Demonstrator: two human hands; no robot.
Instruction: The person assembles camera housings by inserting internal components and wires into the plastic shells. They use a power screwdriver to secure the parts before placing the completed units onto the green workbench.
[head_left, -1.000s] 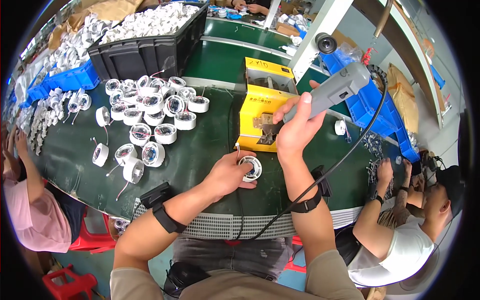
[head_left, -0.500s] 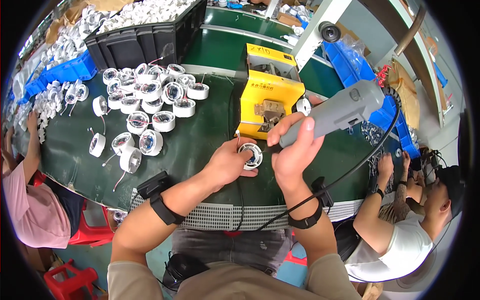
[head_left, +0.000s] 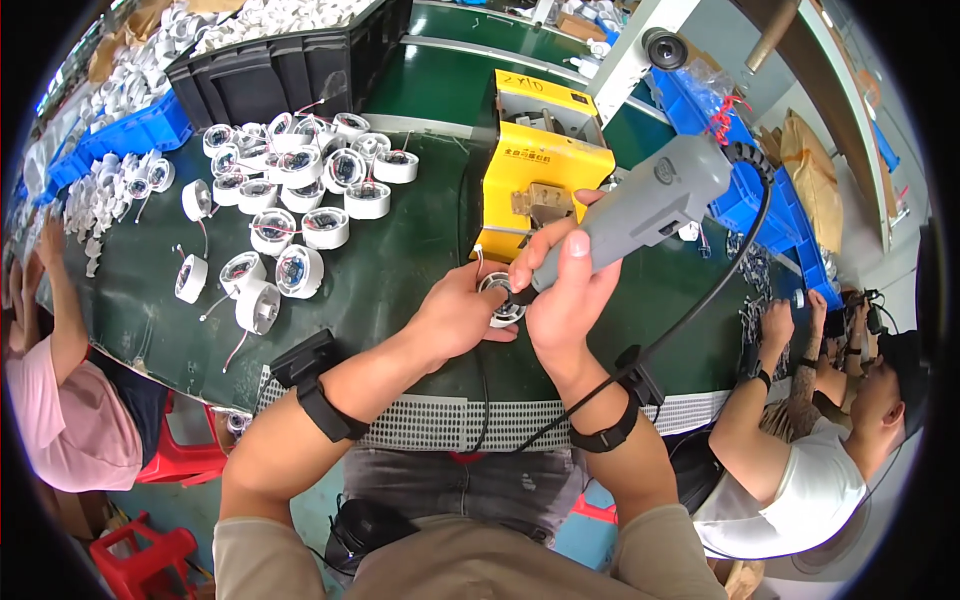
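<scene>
My left hand [head_left: 462,312] is closed on a round white housing [head_left: 506,312] with a dark centre, its thumb over the top of the ring. A grey corded electric screwdriver [head_left: 640,205] is gripped in my right hand [head_left: 565,285], tilted so its dark tip end meets the inside of the housing. My fingers hide the exact contact point. Just beyond my hands stands a yellow screw feeder [head_left: 553,165] with a metal block on its front. To the left, several white round housings [head_left: 300,168] with thin red and white wires sit on the green table.
A black crate [head_left: 290,75] heaped with white parts stands at the back left, with a blue bin [head_left: 120,150] beside it. Blue trays [head_left: 775,235] line the right. The screwdriver's black cable [head_left: 700,310] crosses my right forearm. Co-workers sit at both sides.
The screwdriver has come down and left, its tip now at the housing. The small white round piece beside my right hand near the feeder is no longer visible there.
</scene>
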